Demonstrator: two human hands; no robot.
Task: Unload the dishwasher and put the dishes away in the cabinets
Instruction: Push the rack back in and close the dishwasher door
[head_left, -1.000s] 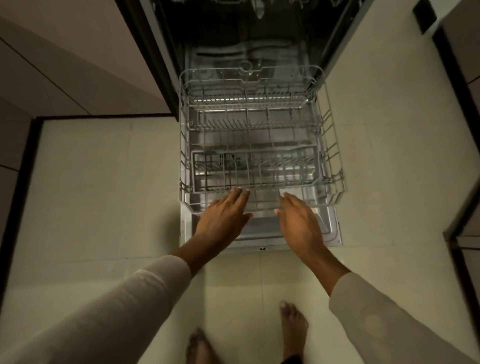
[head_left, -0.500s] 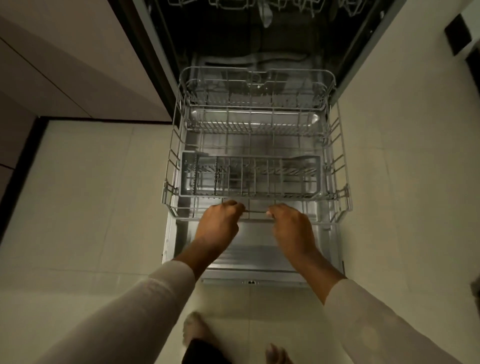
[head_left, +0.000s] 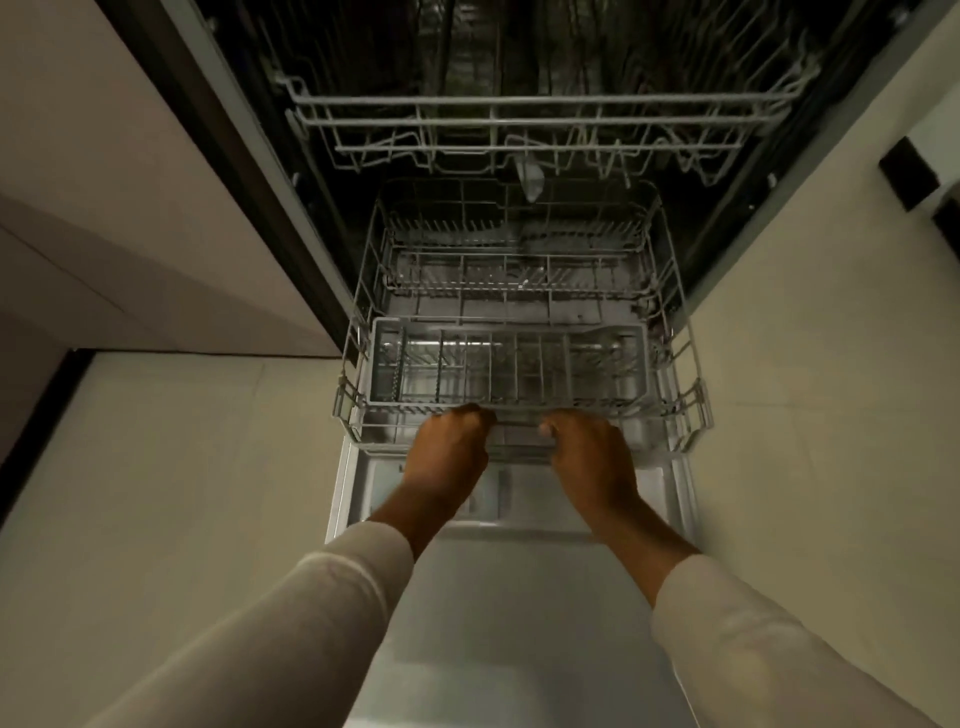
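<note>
The dishwasher stands open, its door (head_left: 514, 613) folded down flat toward me. The grey wire lower rack (head_left: 685, 415) sits partly over the door and holds no dishes that I can see. A grey cutlery basket (head_left: 509, 364) lies across the rack's front. My left hand (head_left: 449, 452) grips the rack's front rail with curled fingers. My right hand (head_left: 587, 457) grips the same rail just to the right. The upper rack (head_left: 519, 122) sits inside the dark tub above.
A pale cabinet front (head_left: 130, 208) runs along the left of the dishwasher. Light floor tiles (head_left: 171, 493) spread on both sides of the door. A dark strip (head_left: 31, 431) edges the floor at far left, and dark blocks (head_left: 909, 171) sit at upper right.
My hands went from open above the rack's front to gripping its front rail. The rack has slid back toward the tub, and my view has dropped closer to the door.
</note>
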